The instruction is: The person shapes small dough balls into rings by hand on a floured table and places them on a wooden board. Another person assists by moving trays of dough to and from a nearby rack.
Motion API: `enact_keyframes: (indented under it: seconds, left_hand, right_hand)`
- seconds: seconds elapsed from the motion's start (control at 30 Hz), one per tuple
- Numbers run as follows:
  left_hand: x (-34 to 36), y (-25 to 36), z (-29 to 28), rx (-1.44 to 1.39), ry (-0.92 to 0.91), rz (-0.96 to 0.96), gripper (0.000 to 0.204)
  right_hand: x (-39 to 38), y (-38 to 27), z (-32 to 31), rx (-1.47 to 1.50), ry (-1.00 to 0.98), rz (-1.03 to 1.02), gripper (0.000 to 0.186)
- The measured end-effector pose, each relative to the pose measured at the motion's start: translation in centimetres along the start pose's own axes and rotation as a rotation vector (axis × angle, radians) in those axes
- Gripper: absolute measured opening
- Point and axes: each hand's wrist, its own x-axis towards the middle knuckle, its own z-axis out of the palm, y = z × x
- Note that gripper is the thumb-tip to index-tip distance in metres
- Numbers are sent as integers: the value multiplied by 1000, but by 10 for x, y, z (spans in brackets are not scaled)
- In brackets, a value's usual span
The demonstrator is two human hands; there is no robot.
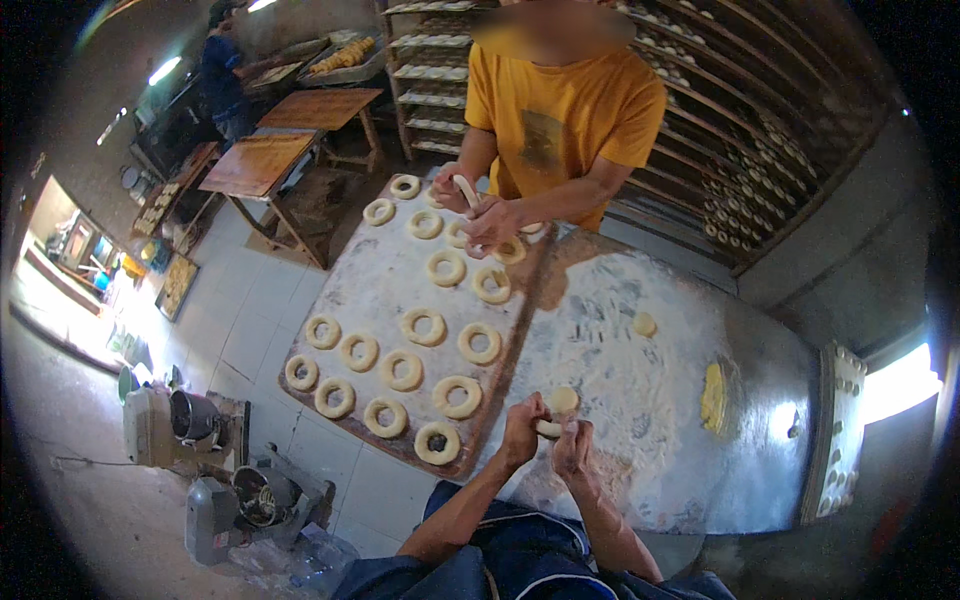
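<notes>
At the near edge of the floured table (pixel 690 460), my left hand (pixel 522 432) and my right hand (pixel 571 450) are closed on the same small dough ring (pixel 549 429). My fingers cover most of it. Just beyond them lies a round dough ball (pixel 564 399). A second dough ball (pixel 644 324) rests farther back on the flour. To the left, a wooden board (pixel 350 275) carries many shaped rings, among them a dough ring (pixel 437 443) at its near corner.
Across the board a co-worker in a yellow shirt (pixel 560 110) holds a dough ring (pixel 465 190). A yellow mass (pixel 713 397) lies on the table's right. Racks (pixel 690 140) of dough stand behind. Mixers (pixel 208 520) stand on the floor at lower left, and another person (pixel 222 70) is at far left.
</notes>
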Motion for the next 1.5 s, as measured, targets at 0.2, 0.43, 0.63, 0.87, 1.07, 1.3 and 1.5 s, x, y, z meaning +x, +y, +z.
enact_keyframes:
  seconds: [0.2, 0.43, 0.63, 0.87, 1.07, 1.3, 1.5]
  left_hand:
    - [30, 36, -68, -83, 19, -73, 32]
    - [54, 63, -136, 57, 96, 44, 33]
    - [85, 104, -178, 1084, -72, 407, 41]
    - [124, 152, -222, 269, 194, 6, 45]
    - [206, 177, -269, 627, 380, -248, 36]
    - [223, 155, -305, 1385, 149, -32, 19]
    - [220, 135, -301, 1134, 270, 112, 17]
  right_hand:
    - [18, 10, 69, -35, -238, -201, 52]
    - [50, -13, 138, 138, -242, -338, 56]
    - [82, -48, 171, -40, -598, -352, 45]
    - [111, -61, 241, 431, -631, -261, 61]
    - [189, -100, 268, -172, -587, -72, 46]
    - [130, -84, 175, -339, -282, -234, 66]
    - [58, -7, 21, -810, 76, 157, 44]
